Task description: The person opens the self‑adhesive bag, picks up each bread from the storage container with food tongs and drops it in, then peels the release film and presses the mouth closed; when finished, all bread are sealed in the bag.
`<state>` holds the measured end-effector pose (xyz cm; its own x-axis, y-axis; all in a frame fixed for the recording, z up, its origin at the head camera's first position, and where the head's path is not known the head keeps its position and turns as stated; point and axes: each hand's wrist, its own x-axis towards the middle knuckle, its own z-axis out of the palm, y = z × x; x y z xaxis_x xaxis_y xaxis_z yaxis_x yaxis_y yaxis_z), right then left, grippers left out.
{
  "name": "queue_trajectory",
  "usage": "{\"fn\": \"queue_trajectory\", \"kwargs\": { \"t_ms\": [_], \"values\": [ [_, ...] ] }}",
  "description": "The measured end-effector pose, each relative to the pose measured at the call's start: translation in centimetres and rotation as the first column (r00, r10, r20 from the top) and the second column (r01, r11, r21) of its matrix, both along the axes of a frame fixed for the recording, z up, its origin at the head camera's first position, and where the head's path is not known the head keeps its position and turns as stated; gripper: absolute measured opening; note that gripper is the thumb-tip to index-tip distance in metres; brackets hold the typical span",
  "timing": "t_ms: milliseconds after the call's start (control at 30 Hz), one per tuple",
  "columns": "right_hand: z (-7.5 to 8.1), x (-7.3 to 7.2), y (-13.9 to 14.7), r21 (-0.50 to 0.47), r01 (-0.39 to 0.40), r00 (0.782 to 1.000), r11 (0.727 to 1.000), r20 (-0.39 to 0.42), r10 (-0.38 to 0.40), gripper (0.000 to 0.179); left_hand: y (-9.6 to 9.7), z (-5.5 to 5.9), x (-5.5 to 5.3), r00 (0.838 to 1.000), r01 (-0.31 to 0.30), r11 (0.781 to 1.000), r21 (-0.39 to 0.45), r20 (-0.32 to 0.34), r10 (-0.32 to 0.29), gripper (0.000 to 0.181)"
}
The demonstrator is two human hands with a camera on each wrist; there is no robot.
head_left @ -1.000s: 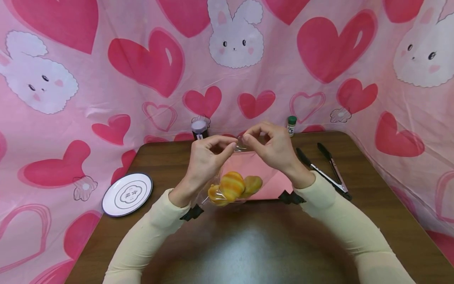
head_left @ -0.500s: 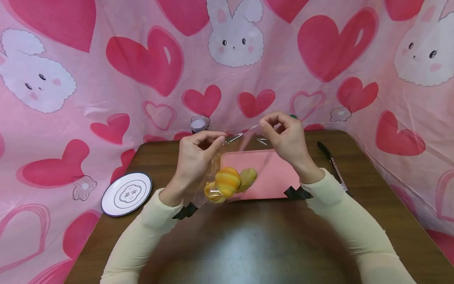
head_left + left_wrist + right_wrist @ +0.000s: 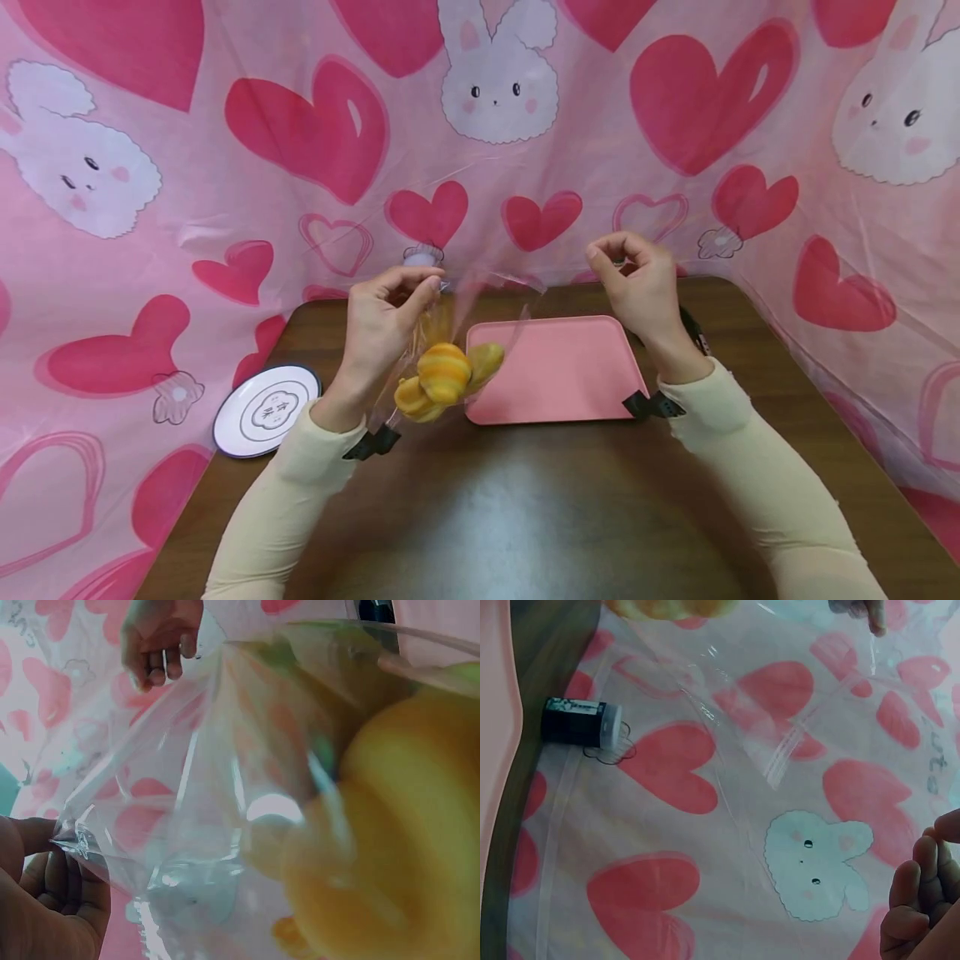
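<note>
My left hand (image 3: 382, 321) pinches the upper left edge of a clear plastic bag (image 3: 517, 300) between thumb and fingertips. Inside the bag hang a yellow-orange striped bun-like piece (image 3: 445, 372), a smaller yellow piece (image 3: 415, 398) and an olive-yellow oval piece (image 3: 485, 362). Whether they are real bread cannot be told. The bag's far upper corner sticks out free toward the right. My right hand (image 3: 637, 283) is raised apart from the bag, its fingers loosely bent and thumb near the index finger, with nothing seen between them. The left wrist view shows the pieces close through the film (image 3: 187, 787).
A pink tray (image 3: 555, 375) lies on the brown table behind the bag. At left is a white plate (image 3: 262, 412) with a dark rim. A dark jar with a pale lid (image 3: 577, 721) stands at the back. Black-tipped tongs (image 3: 693, 329) are mostly hidden by the right arm.
The hands have moved apart. My right hand has let go of the bag's edge and shifted right, while the left hand has carried the bag leftward, uncovering more of the tray.
</note>
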<state>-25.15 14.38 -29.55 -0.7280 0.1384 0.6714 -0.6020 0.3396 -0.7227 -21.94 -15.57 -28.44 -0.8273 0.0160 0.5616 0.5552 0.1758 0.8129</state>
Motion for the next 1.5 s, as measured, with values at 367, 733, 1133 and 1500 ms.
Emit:
{"fn": "queue_trajectory", "kwargs": {
  "t_ms": [367,733,1133,1500],
  "values": [
    [-0.9,0.7,-1.5,0.182,-0.122,0.991,0.976,0.073,0.110,0.012,-0.7,-0.2,0.2,0.999,-0.014,1.000,0.016,0.052,0.013,0.021],
    [-0.7,1.2,-4.6,0.288,-0.213,0.954,0.934,-0.145,0.263,0.027,-0.1,0.1,0.5,0.999,0.024,0.999,0.040,0.046,-0.025,0.020],
    [-0.1,0.8,-7.2,0.349,-0.157,0.908,0.924,-0.316,0.274,0.027,0.7,-0.1,0.5,1.000,0.012,0.998,-0.059,0.003,-0.012,0.019],
    [-0.2,0.1,-5.0,0.144,-0.161,0.950,0.976,-0.245,0.193,0.015,0.2,-0.4,-0.2,1.000,0.001,0.999,-0.032,0.001,-0.001,0.018]
  ]
}}
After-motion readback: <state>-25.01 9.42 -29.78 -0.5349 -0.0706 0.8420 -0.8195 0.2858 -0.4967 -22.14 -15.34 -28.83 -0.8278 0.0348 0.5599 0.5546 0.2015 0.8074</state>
